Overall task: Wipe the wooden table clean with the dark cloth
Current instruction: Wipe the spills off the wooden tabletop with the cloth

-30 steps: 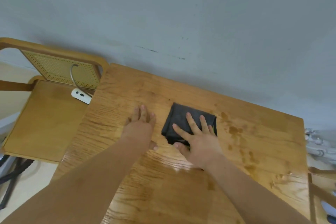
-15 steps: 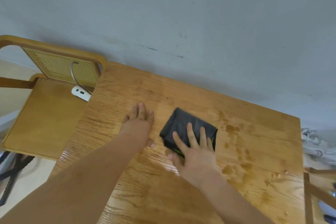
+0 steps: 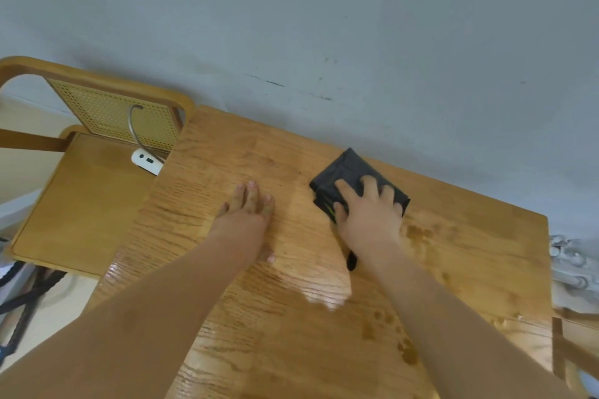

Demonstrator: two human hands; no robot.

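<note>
The wooden table (image 3: 291, 327) fills the lower middle of the view, with wet brown stains (image 3: 418, 233) on its right half. A folded dark cloth (image 3: 340, 172) lies near the table's far edge by the wall. My right hand (image 3: 369, 214) presses flat on the cloth, fingers spread over its near part. My left hand (image 3: 248, 214) rests flat on the bare wood to the left of the cloth, fingers together, holding nothing.
A wooden chair (image 3: 81, 191) with a cane back stands left of the table, with a white device (image 3: 146, 161) and its grey cable on the seat. A grey wall (image 3: 324, 26) runs right behind the table. White objects (image 3: 570, 266) lie off the table's right edge.
My right hand has pushed the cloth away from me, toward the wall and slightly right. My left hand has stayed flat in the same place.
</note>
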